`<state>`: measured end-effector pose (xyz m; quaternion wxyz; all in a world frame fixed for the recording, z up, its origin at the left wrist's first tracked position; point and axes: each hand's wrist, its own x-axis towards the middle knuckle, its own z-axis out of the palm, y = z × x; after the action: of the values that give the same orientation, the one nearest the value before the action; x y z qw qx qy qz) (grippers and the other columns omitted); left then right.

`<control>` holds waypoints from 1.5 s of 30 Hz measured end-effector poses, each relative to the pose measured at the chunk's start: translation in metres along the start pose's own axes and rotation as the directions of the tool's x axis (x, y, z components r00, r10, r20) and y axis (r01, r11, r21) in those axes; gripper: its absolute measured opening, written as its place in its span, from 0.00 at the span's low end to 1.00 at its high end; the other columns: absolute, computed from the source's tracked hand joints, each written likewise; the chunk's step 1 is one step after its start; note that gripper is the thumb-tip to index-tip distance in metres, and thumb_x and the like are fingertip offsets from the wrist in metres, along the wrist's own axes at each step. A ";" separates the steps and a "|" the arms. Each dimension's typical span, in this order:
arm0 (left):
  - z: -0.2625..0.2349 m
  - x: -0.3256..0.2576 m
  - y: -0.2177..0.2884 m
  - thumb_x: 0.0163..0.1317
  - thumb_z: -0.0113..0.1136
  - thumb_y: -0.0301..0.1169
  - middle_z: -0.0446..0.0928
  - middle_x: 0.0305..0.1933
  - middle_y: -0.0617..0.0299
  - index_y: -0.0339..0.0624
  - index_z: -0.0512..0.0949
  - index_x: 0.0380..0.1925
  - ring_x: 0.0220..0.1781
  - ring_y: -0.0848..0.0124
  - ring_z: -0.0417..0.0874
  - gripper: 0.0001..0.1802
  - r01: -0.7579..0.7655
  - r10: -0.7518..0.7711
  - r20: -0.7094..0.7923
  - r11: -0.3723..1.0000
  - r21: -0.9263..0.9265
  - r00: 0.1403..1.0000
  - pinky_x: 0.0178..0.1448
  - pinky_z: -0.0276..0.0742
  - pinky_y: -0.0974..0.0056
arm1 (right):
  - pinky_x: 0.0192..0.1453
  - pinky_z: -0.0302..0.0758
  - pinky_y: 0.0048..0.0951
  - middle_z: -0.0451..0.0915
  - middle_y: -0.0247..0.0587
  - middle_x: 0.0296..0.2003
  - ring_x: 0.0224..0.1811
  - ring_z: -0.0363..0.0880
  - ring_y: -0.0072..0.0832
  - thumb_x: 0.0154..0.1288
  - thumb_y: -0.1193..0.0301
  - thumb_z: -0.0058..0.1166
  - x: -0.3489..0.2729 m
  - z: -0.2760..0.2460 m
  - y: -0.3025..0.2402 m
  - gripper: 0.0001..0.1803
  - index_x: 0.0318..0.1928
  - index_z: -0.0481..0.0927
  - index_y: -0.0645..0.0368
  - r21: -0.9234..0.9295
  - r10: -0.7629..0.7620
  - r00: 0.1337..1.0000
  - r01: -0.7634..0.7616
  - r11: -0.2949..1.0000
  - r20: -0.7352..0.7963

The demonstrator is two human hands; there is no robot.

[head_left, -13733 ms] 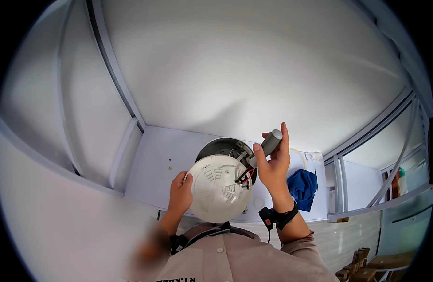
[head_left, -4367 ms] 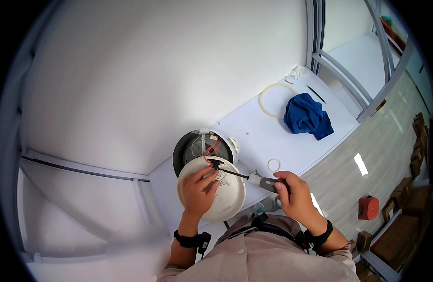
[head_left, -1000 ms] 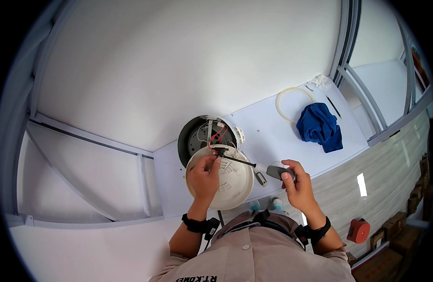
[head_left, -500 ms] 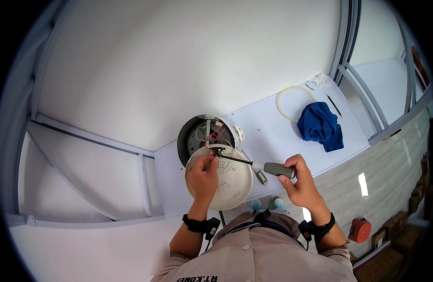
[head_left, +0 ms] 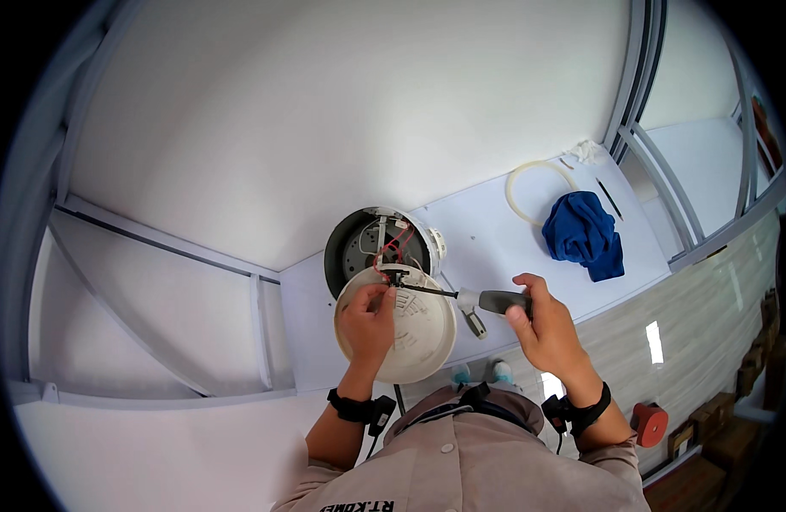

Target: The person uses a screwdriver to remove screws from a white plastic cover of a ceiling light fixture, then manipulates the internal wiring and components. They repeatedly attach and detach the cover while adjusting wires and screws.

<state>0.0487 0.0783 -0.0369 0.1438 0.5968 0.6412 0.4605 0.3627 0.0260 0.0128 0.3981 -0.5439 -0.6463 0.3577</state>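
Observation:
A round metal appliance housing (head_left: 338, 266), like a rice cooker body, lies with its open end showing red wires (head_left: 388, 249) and a bracket inside. Against its near edge rests a cream round base cover (head_left: 423, 341), joined by the wires. My left hand (head_left: 369, 326) pinches a small black component (head_left: 396, 277) at the cover's upper part. In my right hand (head_left: 550, 340) is a grey-handled screwdriver (head_left: 500, 301), held nearly level, the thumb and fingers around its handle end. Its long dark shaft points left, with the tip at the black component; exact contact is too small to make out.
A blue cloth (head_left: 582, 232) lies on the white table (head_left: 495, 192) at the right, beside a pale ring (head_left: 510, 189), a thin black stick (head_left: 609, 198) and crumpled white tissue (head_left: 587, 152). A small grey tool (head_left: 474, 323) sits near the table's front edge. Grey frame posts (head_left: 637, 77) border the table.
My right hand's fingers have shifted their grip on the screwdriver handle, the thumb and forefinger further extended. The left hand, cover and housing stay nearly in place.

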 end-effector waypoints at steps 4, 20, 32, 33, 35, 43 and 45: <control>-0.002 0.000 0.001 0.65 0.75 0.34 0.87 0.28 0.61 0.42 0.87 0.36 0.27 0.72 0.84 0.09 0.035 -0.035 0.013 0.999 -0.008 0.999 0.34 0.75 0.66 | 0.51 0.76 0.39 0.74 0.51 0.46 0.48 0.80 0.48 0.78 0.67 0.56 -0.002 0.002 0.015 0.18 0.59 0.69 0.63 0.124 -0.207 0.978 0.207 0.970 -0.014; -0.010 0.001 -0.003 0.64 0.76 0.34 0.87 0.30 0.61 0.42 0.87 0.34 0.29 0.71 0.86 0.09 0.049 -0.049 0.006 0.998 0.028 0.999 0.36 0.77 0.66 | 0.47 0.75 0.38 0.77 0.53 0.45 0.41 0.79 0.44 0.77 0.68 0.56 0.001 0.000 -0.004 0.17 0.58 0.68 0.60 0.112 -0.076 0.994 0.067 0.991 0.074; -0.013 0.004 0.003 0.65 0.76 0.33 0.88 0.33 0.64 0.40 0.87 0.37 0.32 0.77 0.85 0.09 0.020 -0.024 0.082 0.998 0.055 0.996 0.36 0.77 0.70 | 0.38 0.76 0.39 0.80 0.50 0.31 0.30 0.80 0.45 0.76 0.65 0.60 -0.005 0.013 0.010 0.27 0.68 0.66 0.61 -0.028 -0.038 0.996 0.040 0.999 0.081; -0.013 0.004 0.002 0.64 0.76 0.33 0.88 0.32 0.62 0.40 0.87 0.36 0.30 0.74 0.85 0.09 0.023 -0.025 0.063 0.999 0.044 0.998 0.36 0.77 0.69 | 0.39 0.76 0.39 0.80 0.50 0.33 0.31 0.80 0.45 0.76 0.65 0.60 -0.005 0.012 0.006 0.27 0.68 0.66 0.61 0.018 0.004 0.997 -0.006 1.000 0.078; -0.011 0.003 -0.002 0.63 0.77 0.34 0.87 0.29 0.59 0.42 0.88 0.35 0.26 0.69 0.84 0.09 0.028 -0.028 0.024 0.999 0.020 0.999 0.34 0.77 0.65 | 0.42 0.77 0.39 0.80 0.51 0.37 0.35 0.81 0.46 0.76 0.66 0.60 -0.004 0.011 -0.006 0.27 0.67 0.66 0.61 0.109 0.088 0.993 -0.096 0.989 0.078; -0.011 0.005 -0.003 0.62 0.77 0.33 0.87 0.29 0.59 0.42 0.87 0.34 0.28 0.67 0.86 0.09 0.000 0.001 0.015 1.000 -0.012 1.000 0.35 0.78 0.64 | 0.50 0.76 0.36 0.78 0.54 0.46 0.44 0.81 0.41 0.75 0.70 0.61 -0.006 0.011 0.001 0.23 0.62 0.66 0.62 0.078 -0.177 0.984 0.175 0.982 0.024; -0.010 0.005 -0.004 0.62 0.77 0.33 0.87 0.29 0.59 0.42 0.87 0.34 0.29 0.66 0.87 0.08 0.001 0.000 0.019 1.000 -0.021 1.000 0.36 0.78 0.64 | 0.49 0.76 0.36 0.78 0.54 0.46 0.44 0.81 0.41 0.75 0.70 0.61 -0.004 0.007 -0.006 0.23 0.62 0.66 0.62 0.091 -0.025 0.996 0.016 0.996 0.089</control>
<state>0.0377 0.0790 -0.0327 0.1562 0.5994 0.6352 0.4613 0.3543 0.0205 0.0145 0.3964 -0.5018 -0.6524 0.4068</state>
